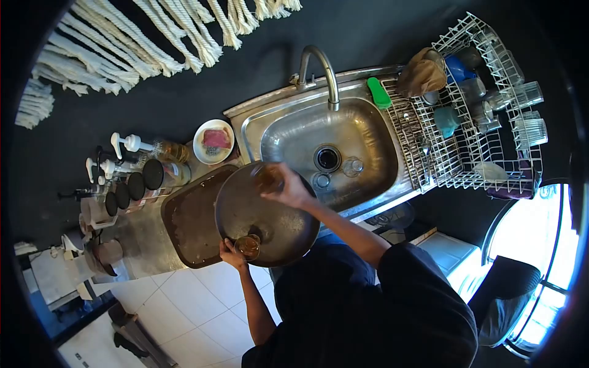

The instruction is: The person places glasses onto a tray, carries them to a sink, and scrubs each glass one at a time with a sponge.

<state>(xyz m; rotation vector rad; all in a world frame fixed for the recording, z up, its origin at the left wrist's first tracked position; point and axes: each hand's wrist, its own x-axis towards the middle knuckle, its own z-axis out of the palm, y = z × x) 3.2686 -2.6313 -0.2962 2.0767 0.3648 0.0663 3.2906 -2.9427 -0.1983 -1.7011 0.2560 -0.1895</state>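
Observation:
A round dark brown tray (276,230) overlaps the rectangular tray and the near-left edge of the sink. My left hand (233,254) is closed at its near-left rim, the thumb on top and the other fingers mostly hidden. Right beside that thumb, a small amber-tinted glass (247,246) stands on the round tray. Above the tray's far side, my right hand (289,187) is closed around another amber-tinted glass (268,178), which is slightly blurred. Two clear glasses (353,167) sit in the steel sink (294,147), near its drain.
A rectangular brown tray (184,227) lies on the counter. Beyond it are a white bowl (213,142), pump bottles (169,150) and black-lidded jars (153,174). A tap (331,80) arches over the sink. A green sponge (379,93) and a loaded dish rack (466,135) stand right.

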